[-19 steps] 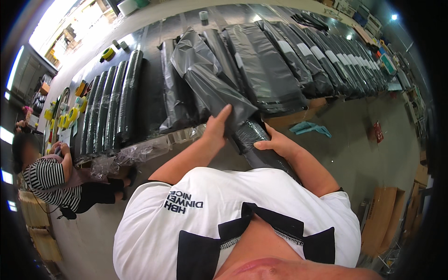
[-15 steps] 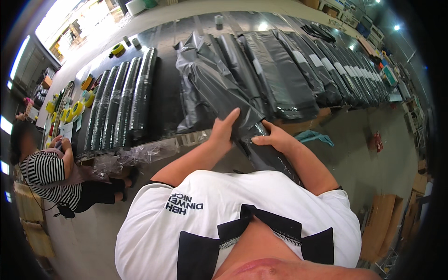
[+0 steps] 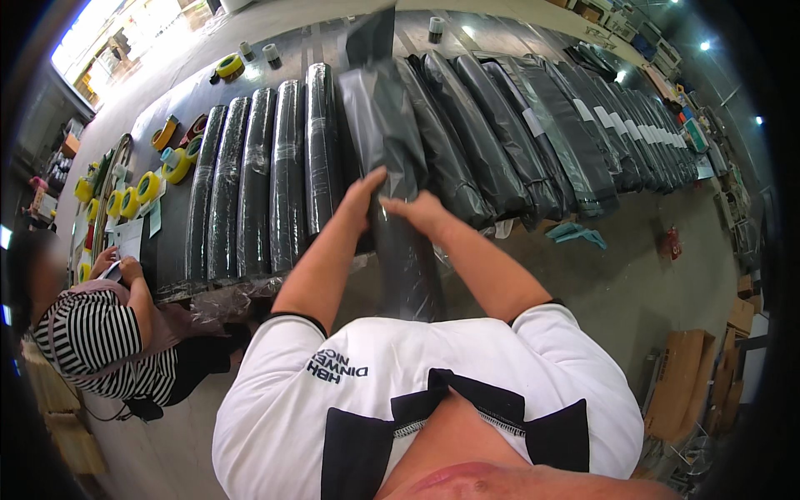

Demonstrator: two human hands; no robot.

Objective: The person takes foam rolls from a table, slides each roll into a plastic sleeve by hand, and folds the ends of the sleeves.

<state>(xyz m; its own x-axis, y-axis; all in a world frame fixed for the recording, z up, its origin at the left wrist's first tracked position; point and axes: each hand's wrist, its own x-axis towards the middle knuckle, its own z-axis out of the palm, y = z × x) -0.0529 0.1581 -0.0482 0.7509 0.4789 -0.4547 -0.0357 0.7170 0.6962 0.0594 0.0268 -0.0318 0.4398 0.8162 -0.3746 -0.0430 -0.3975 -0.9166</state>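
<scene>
A long roll in a black plastic bag (image 3: 392,158) is held up in front of me, its lower end running down toward my body. My left hand (image 3: 365,198) grips its left side near the middle. My right hand (image 3: 419,211) holds the same bag on the right, the two hands almost touching. Behind it, a row of similar black-wrapped rolls (image 3: 275,175) lies side by side on the floor.
More black rolls with white labels (image 3: 600,125) stretch to the right. Yellow tape rolls (image 3: 150,185) lie at the left. A person in a striped top (image 3: 92,333) crouches at the lower left. Blue gloves (image 3: 575,233) lie on the floor; cardboard boxes (image 3: 687,383) stand at right.
The black bagged roll has swung from leaning left to nearly upright in front of me. Both hands have shifted up along it and closer together.
</scene>
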